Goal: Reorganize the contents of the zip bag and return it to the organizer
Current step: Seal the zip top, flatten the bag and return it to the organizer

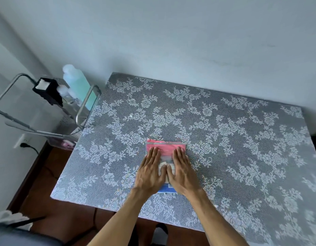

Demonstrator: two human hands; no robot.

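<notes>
Both hands pressed flat on the zip bag

Fingers straight and together, left hand (151,172) and right hand (182,172) lie palm-down, gripping nothing, on the zip bag (167,150), which rests flat on the lace-covered table (224,130) near its front edge.

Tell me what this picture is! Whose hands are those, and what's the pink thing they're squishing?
The camera sits on a person's head, looking down, so you see their own arms. There is no robot here. The left hand and right hand lie flat, side by side, pressing on a clear zip bag with something pink inside. They hold nothing; they only push down. The bag lies on a table covered in grey cloth with white flowers. Left of the table stands a metal rack with a pale green bottle on it.
</notes>
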